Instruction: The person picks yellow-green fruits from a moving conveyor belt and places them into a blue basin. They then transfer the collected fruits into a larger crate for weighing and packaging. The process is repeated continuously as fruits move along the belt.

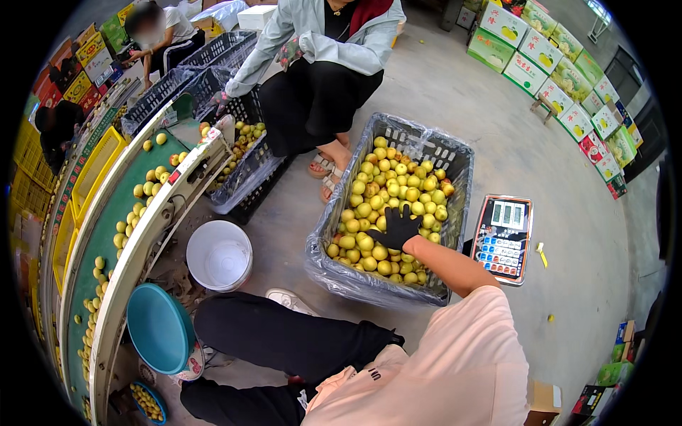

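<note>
My right hand (397, 229), in a black glove, lies palm down with spread fingers on yellow-green round fruit (373, 205), some with a reddish blush. The fruit fills much of a black plastic crate (314, 242) lined with clear film. My left hand is out of view. Beside the crate, a scale's keypad and display panel (503, 239) lies near the floor. In front of my legs runs a green conveyor belt (114, 213) with more such fruit on it. A white bucket (219, 255) and a teal basin (160, 327) stand between the conveyor and my legs.
A person in a light jacket (341, 58) sits beyond the crate, one gloved hand near another lined crate (240, 186) of fruit. Two people work past the conveyor. A small blue basin (139, 384) holds fruit. Stacked cartons (559, 101) line the far right.
</note>
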Action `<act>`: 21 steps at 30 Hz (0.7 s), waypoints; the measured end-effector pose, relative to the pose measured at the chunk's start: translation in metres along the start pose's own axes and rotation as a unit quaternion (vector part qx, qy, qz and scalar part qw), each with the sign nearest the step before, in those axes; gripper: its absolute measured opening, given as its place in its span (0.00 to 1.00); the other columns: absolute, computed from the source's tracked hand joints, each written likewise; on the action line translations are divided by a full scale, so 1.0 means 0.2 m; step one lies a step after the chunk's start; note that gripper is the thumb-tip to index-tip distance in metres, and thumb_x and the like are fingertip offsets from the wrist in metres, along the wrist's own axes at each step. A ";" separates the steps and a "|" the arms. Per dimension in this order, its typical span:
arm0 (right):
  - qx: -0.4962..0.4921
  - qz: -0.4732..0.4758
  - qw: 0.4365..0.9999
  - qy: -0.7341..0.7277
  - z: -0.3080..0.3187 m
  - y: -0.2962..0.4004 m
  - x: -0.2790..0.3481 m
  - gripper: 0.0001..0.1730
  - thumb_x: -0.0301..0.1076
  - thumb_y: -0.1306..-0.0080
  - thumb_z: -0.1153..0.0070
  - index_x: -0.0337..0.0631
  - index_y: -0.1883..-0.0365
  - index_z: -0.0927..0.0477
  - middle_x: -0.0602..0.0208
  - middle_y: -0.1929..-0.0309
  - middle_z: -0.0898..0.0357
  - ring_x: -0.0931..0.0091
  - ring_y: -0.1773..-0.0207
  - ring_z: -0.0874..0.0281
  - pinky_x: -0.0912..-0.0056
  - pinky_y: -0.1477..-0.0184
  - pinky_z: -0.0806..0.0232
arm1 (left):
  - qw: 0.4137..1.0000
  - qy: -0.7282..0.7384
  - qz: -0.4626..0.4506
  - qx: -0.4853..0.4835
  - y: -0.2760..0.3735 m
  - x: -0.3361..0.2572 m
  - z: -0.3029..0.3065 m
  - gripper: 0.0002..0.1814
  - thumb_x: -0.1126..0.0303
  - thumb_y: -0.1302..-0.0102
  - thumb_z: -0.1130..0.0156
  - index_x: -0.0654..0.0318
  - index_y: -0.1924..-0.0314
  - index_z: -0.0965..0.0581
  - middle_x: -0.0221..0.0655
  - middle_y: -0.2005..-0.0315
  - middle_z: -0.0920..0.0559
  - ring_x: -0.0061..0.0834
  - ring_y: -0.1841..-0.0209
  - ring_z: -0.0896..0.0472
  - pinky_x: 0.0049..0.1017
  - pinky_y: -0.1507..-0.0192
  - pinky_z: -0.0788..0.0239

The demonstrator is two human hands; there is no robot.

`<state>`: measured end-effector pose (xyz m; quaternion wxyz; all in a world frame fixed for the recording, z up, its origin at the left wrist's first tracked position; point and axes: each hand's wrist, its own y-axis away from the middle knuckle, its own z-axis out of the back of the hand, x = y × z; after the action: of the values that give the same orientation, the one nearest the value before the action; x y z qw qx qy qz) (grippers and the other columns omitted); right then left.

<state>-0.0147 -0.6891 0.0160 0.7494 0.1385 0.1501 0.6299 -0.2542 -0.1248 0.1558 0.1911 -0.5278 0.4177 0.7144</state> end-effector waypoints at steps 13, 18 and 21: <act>-0.325 0.090 0.926 -0.172 0.23 -0.34 0.36 0.20 0.41 0.41 0.47 0.37 0.56 0.25 0.48 0.51 0.25 0.56 0.49 0.26 0.54 0.48 0.32 | 1.000 -0.006 -0.002 -0.005 -0.07 -0.04 0.02 0.28 0.61 0.47 0.44 0.69 0.47 0.29 0.42 0.52 0.25 0.41 0.50 0.26 0.39 0.44 0.34; -0.192 0.005 0.976 -0.103 0.01 -0.37 0.37 0.51 0.53 0.44 0.43 0.43 0.27 0.50 0.39 0.29 0.51 0.48 0.27 0.52 0.38 0.33 0.53 | 1.000 -0.007 0.008 -0.019 -0.11 -0.04 0.05 0.27 0.61 0.47 0.43 0.69 0.48 0.28 0.41 0.53 0.24 0.40 0.50 0.25 0.39 0.44 0.33; -0.111 0.108 0.987 -0.036 -0.02 -0.11 0.38 0.51 0.60 0.45 0.43 0.48 0.28 0.46 0.39 0.29 0.52 0.45 0.27 0.55 0.34 0.32 0.60 | 0.999 -0.006 0.023 -0.030 -0.12 -0.02 0.08 0.27 0.62 0.47 0.43 0.69 0.48 0.28 0.41 0.53 0.24 0.40 0.51 0.25 0.38 0.44 0.33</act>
<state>0.0158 -0.6173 -0.0007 0.6925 0.0924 0.0359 0.7146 -0.2446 -0.0980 0.1510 0.1610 -0.5190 0.4070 0.7342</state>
